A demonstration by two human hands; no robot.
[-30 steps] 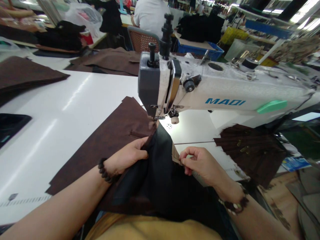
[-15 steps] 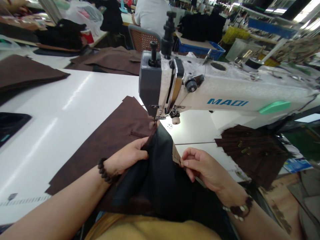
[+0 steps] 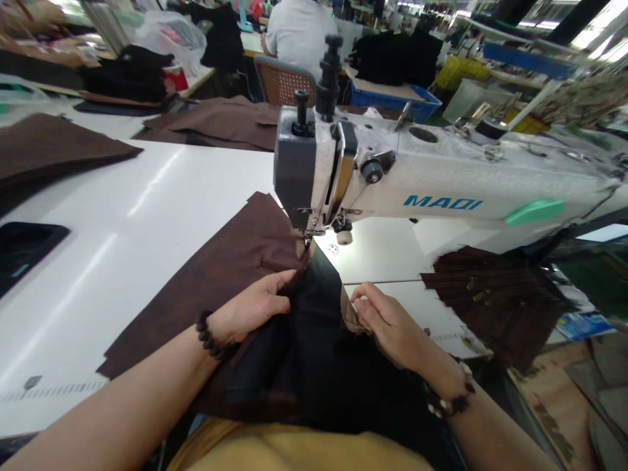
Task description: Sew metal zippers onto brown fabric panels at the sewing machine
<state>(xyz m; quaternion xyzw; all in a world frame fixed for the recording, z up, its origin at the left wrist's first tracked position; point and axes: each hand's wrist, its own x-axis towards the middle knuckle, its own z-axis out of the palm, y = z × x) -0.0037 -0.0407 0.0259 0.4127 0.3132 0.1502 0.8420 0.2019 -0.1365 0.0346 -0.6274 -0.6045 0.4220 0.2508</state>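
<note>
A brown fabric panel (image 3: 210, 288) with a short stitched slit lies on the white table, its edge under the needle area of a sewing machine (image 3: 314, 157). Black lining cloth (image 3: 318, 327) is folded over its right side and hangs down towards my lap. My left hand (image 3: 262, 301) is closed on the fold where brown and black meet, thumb on top. At the lining's right edge, beside a beige strip (image 3: 349, 311), my right hand (image 3: 387, 320) has its fingers curled, gripping the cloth; some fingertips are hidden.
Stacked brown pieces (image 3: 53, 147) lie at left, above a dark phone-like object (image 3: 29, 252). More brown cloth (image 3: 220, 121) is behind the machine. A bunch of brown pieces (image 3: 490, 294) with metal parts sits at right. A seated person (image 3: 304, 33) is beyond a chair (image 3: 284, 82).
My right hand has shifted its grip along the lining's edge, index finger lifting off the beige strip, which shows more now. My left hand keeps its hold. The view has moved slightly.
</note>
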